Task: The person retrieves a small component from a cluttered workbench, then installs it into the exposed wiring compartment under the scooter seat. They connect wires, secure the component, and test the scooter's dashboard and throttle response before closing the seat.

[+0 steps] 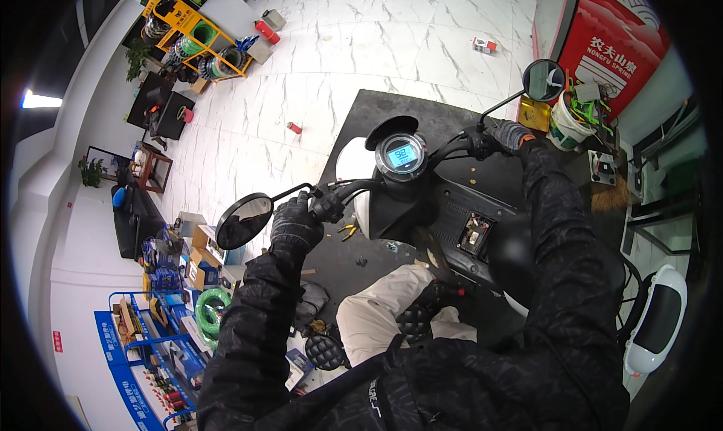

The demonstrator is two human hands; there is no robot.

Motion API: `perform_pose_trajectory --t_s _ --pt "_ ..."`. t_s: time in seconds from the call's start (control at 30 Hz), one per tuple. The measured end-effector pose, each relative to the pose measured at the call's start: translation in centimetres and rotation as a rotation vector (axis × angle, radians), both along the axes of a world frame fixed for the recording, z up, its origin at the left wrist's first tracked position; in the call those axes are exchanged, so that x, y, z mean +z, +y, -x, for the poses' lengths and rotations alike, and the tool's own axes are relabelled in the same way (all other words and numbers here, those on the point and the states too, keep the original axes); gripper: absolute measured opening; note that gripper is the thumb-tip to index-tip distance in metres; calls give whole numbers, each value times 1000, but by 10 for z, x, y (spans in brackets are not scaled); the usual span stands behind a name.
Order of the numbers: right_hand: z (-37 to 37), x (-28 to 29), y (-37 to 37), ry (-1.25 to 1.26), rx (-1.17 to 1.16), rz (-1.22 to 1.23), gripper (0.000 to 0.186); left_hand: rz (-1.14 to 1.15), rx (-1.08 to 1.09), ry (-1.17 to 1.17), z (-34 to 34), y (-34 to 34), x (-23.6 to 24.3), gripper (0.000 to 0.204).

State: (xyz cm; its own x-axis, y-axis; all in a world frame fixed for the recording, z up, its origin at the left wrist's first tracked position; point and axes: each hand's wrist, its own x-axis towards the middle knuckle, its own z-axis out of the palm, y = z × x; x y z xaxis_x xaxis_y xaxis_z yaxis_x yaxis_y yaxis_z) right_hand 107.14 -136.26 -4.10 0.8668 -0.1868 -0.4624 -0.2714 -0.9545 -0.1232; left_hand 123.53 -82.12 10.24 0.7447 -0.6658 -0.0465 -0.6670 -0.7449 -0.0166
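Observation:
In dark knit gloves, both my hands are on the handlebar of an electric scooter. My left hand (296, 226) is closed round the left grip, beside the switch housing (328, 207). My right hand (512, 136) wraps round the right grip, with an orange edge at the glove's cuff. Between them, the round instrument display (402, 156) is lit blue. A left mirror (245, 221) and a right mirror (544, 80) stand out on stalks. In the scooter's dark footboard (452, 212), an uncovered compartment (476, 232) shows wires and small parts.
The scooter stands on a black mat (376, 111). Yellow-handled pliers (348, 230) lie left of it. A white bucket (566, 127) of tools stands at right. Boxes and a blue rack (124, 356) are at left, a yellow tire rack (199, 35) farther off. A red can (294, 128) lies ahead.

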Motion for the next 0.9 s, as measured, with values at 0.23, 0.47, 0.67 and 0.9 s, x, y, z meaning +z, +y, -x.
perform_pose_trajectory --t_s 0.23,0.47,0.67,0.9 --pt "0 -8 -3 -31 6 31 42 1 10 41 -4 3 -5 55" --pt "2 19 11 20 -35 13 42 -31 18 30 -2 0 -1 54" --pt "1 13 9 9 -90 -54 42 -150 188 203 1 -7 10 52" --pt "2 19 10 45 -32 6 46 -58 36 73 -1 -3 4 59"
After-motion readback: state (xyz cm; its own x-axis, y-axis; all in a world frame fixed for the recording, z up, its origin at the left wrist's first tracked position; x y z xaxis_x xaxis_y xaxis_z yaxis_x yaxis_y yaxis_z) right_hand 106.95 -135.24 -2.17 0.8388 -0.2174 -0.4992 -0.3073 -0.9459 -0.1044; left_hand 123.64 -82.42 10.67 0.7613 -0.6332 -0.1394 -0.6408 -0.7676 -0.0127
